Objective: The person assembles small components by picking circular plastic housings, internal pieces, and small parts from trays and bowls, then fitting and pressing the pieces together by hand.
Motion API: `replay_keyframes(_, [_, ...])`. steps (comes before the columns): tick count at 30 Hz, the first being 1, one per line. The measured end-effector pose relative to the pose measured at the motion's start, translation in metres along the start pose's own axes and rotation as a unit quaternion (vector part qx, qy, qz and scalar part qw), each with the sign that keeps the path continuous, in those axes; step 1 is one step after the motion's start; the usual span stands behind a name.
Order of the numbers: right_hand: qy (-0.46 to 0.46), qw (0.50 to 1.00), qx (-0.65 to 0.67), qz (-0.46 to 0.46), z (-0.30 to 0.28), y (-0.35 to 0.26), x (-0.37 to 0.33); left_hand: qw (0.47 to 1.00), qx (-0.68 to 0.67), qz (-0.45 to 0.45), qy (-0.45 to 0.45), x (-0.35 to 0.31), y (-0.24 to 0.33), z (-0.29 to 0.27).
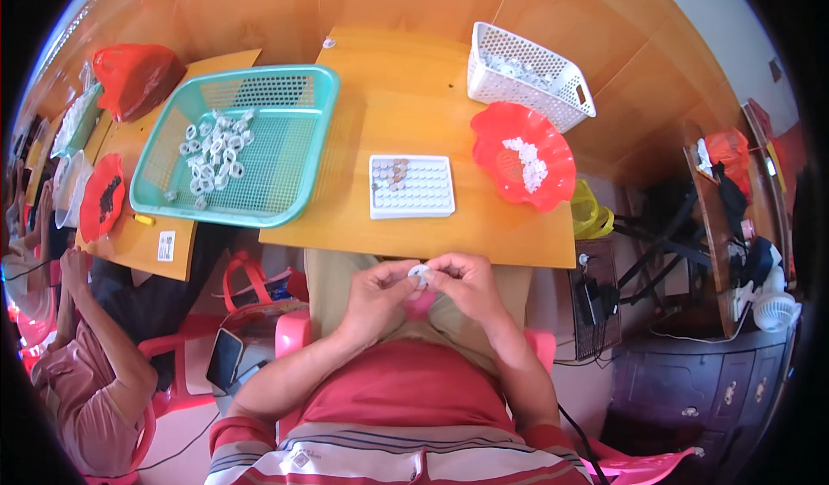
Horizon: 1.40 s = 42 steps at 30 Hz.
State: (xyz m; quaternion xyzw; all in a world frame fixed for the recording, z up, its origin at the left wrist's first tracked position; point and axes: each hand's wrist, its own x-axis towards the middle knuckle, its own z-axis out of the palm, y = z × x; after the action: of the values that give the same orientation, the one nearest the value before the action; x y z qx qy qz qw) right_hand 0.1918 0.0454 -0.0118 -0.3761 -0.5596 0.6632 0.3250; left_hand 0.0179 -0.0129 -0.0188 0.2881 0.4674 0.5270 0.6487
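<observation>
Above my lap, just off the table's front edge, my left hand point(382, 291) and my right hand point(462, 285) pinch a small round white plastic part point(420, 274) between them. Its finer details are too small to make out. Straight ahead on the table lies a white tray point(423, 202) with rows of small round pockets; several at its upper left hold brownish discs point(398, 172). To the left, a green mesh basket point(302, 193) contains a heap of white ring-shaped parts point(216, 152). On the right, a red wavy-rimmed dish point(492, 170) holds small white pieces point(534, 172).
Behind the red dish stands a white perforated basket point(566, 105) with pale parts inside. At far left a co-worker point(95, 381) sits by another table with a red dish point(97, 217) of dark bits and a red plastic bag point(134, 79). A phone point(224, 357) rests beside my chair.
</observation>
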Motion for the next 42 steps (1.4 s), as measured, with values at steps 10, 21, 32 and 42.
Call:
replay_keyframes(10, [0.052,0.998,-0.028,-0.011,-0.035,-0.008,-0.005,0.995,0.069,0.061,-0.039,0.01,0.057,0.023])
replay_keyframes(21, [0.055,0.997,0.046,0.019,-0.037,0.007,-0.003,0.832,0.409,0.37,0.052,0.275,0.169,0.158])
replay_keyframes(32, [0.088,0.996,-0.007,-0.011,-0.04,0.01,-0.009,0.799,0.49,0.34,0.079,0.202,0.184,0.017])
replay_keyframes(42, [0.061,0.998,0.028,-0.006,-0.028,0.019,0.002,0.671,0.713,0.114,0.17,0.105,0.212,-0.235])
